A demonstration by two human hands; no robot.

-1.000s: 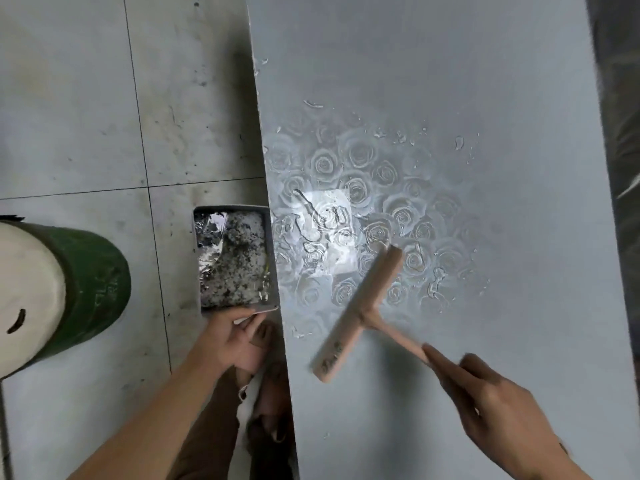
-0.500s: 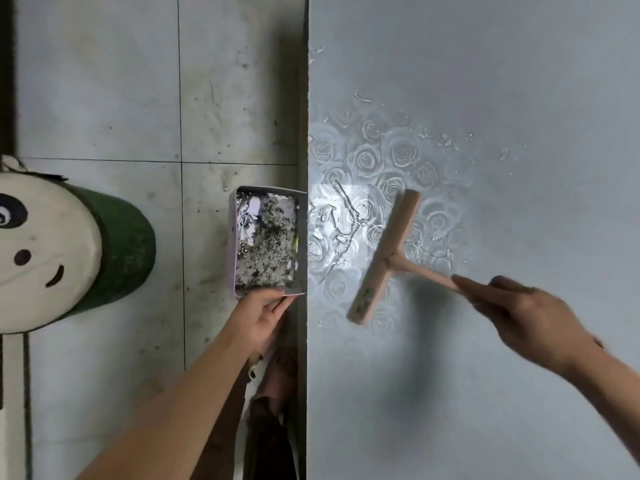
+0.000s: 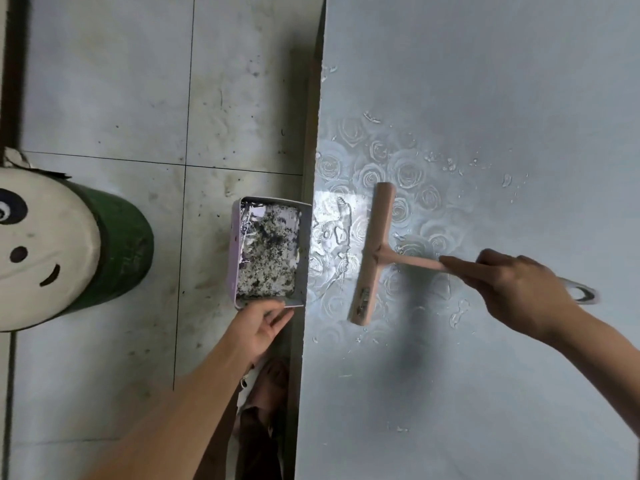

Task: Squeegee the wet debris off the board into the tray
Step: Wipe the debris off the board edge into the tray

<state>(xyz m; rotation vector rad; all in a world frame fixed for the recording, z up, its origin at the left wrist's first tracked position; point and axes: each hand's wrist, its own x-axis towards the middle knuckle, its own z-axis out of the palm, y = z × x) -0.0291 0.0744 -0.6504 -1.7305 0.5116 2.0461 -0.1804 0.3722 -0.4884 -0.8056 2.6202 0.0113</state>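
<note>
- Pink squeegee (image 3: 372, 254) lies blade-down on the wet board (image 3: 485, 375), its handle gripped by the right hand (image 3: 519, 292).
- Left hand (image 3: 258, 327) grips the tray (image 3: 302, 258) against the board's edge; debris (image 3: 270, 251) fills it.

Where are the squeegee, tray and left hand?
squeegee (image 3: 375, 244): head view, on its wooden blade bar.
tray (image 3: 233, 252): head view, on its left wall.
left hand (image 3: 258, 325): head view, on the hand's middle.
</note>
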